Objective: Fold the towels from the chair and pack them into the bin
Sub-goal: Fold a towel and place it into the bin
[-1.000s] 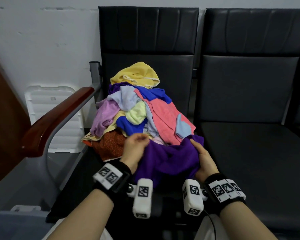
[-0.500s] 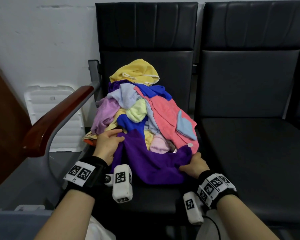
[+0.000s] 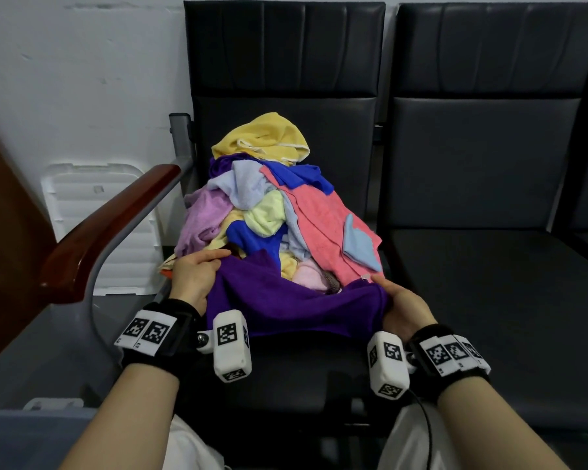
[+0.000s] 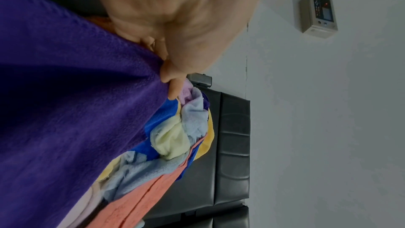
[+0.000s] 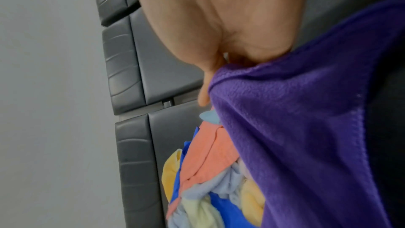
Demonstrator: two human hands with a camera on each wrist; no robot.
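Note:
A purple towel (image 3: 286,303) lies stretched across the front of the black chair seat (image 3: 302,378), below a heap of coloured towels (image 3: 279,212). My left hand (image 3: 197,269) pinches the purple towel's left edge (image 4: 151,68) between thumb and fingers. My right hand (image 3: 398,303) grips its right edge (image 5: 241,79), with the cloth bunched under the fingers. The towel sags between both hands. The heap holds yellow, pink, blue, lilac and pale blue towels piled against the chair back.
A brown wooden armrest (image 3: 106,228) on a grey frame stands left of the heap. A second black seat (image 3: 496,273) lies to the right. A white plastic lid (image 3: 92,212) leans on the wall at left. A grey bin edge (image 3: 31,432) shows at bottom left.
Both hands drew the purple towel out of a bunch and spread it wide across the seat front. The left hand went left, the right hand right and down.

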